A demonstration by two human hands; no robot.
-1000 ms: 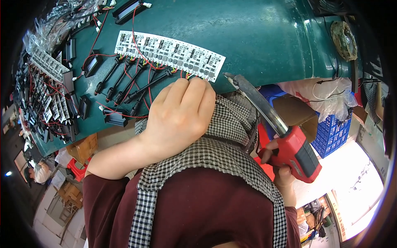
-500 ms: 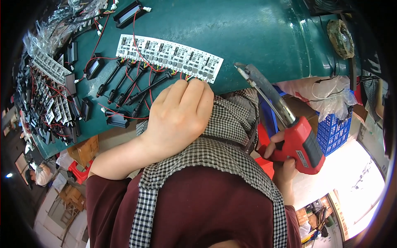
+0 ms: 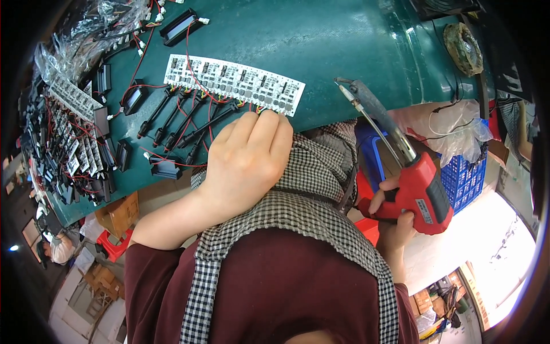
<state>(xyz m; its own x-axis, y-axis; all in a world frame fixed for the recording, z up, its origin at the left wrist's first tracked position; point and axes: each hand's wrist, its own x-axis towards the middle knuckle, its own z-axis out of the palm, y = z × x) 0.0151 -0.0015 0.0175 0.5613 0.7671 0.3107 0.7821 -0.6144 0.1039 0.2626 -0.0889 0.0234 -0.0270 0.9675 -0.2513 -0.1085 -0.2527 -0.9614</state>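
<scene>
A long white circuit board panel (image 3: 235, 80) lies on the green work surface, with small dark components along it. Black cable leads (image 3: 197, 123) with red and yellow wires join its near edge. My left hand (image 3: 252, 149) is closed at that edge, near the panel's right end; the fingertips point down and what they pinch is hidden. A short yellow wire shows just beyond the knuckles. In my right hand (image 3: 395, 209) is a red soldering gun (image 3: 424, 195), gripped by its handle. Its long metal tip slants up and left, off the panel's right end and touching nothing.
Finished-looking boards and black housings pile up at the left (image 3: 74, 137), beside clear plastic bags (image 3: 91, 34). Single black housings (image 3: 182, 27) lie around the panel. A solder-stained ring (image 3: 463, 50) sits far right. Below the table's right edge stands a blue crate (image 3: 467, 183).
The soldering gun has shifted slightly right and away, so its tip is farther from the panel. My left hand keeps the same closed pose at the panel's edge.
</scene>
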